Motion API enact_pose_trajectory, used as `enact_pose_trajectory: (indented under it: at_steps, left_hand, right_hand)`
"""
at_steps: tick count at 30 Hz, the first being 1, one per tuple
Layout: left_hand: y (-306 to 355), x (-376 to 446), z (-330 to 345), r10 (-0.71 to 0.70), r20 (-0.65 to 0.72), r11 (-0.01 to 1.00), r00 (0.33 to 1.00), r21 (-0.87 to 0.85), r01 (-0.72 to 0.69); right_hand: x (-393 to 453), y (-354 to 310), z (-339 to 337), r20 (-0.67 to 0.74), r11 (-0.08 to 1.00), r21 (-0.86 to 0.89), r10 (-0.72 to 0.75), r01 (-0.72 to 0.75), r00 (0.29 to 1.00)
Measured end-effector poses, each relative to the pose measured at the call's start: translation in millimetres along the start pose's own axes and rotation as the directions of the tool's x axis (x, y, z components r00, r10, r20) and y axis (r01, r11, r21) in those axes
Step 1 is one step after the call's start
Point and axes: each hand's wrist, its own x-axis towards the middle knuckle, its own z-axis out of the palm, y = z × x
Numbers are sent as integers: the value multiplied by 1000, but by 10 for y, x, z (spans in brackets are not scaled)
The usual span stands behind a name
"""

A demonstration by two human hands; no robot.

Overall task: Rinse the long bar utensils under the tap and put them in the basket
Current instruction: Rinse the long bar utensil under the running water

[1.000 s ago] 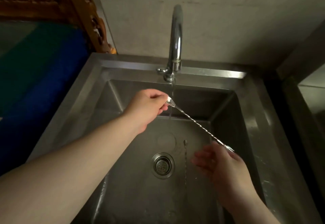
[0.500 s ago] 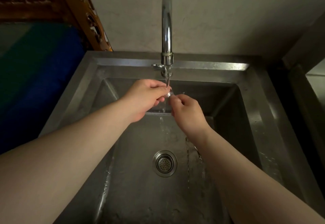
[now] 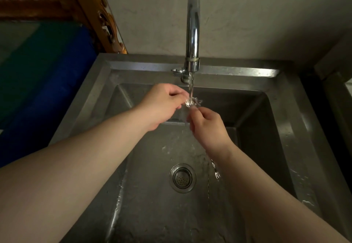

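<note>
Right now both your arms reach in from the bottom corners and meet over the back of the sink, just under the tap. Your left hand comes in knuckles up, wrist nearly straight, fingers curled in with the thumb and fingertips pinching the bowl end of the spoon. That shiny end sits directly in the water stream, which splashes off it toward the right.

Your right hand is just beside and slightly nearer you, touching or nearly touching the left at the fingertips. Its back faces the camera, its fingers are bunched and pinched on the spoon just below the bowl, and its wrist bends so the forearm runs down toward the bottom right corner.

The spoon's long stem is mostly hidden behind your right hand and wrist; a short twisted stretch and a bright tip show at the inner edge of that forearm, above the sink floor and right of the drain. A second thin dotted line lies near the drain, but you cannot tell whether it is another utensil or a reflection.

The sink floor is wet around the drain. No basket shows in this view.
</note>
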Motion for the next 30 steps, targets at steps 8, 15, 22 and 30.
enact_pose_trajectory:
  at_steps: [8,15,22,30]
  left_hand:
    - [-12,1,71,-47,6,999,999,0,47]
    - [83,6,197,48,-9,998,999,-46,-49]
    - [49,-41,218,101,-12,994,995,-44,-101]
    - [62,-130,211,41,55,989,998,-142,-33]
  right_hand:
    - [-45,63,-65,-21,1000,-26,1,-2,1000]
    - [-206,293,-166,19,1000,-19,24,-24,1000]
    - [-299,437,-84,50,993,111,29,-35,998]
    - [-426,506,57,64,989,134,53,-61,997]
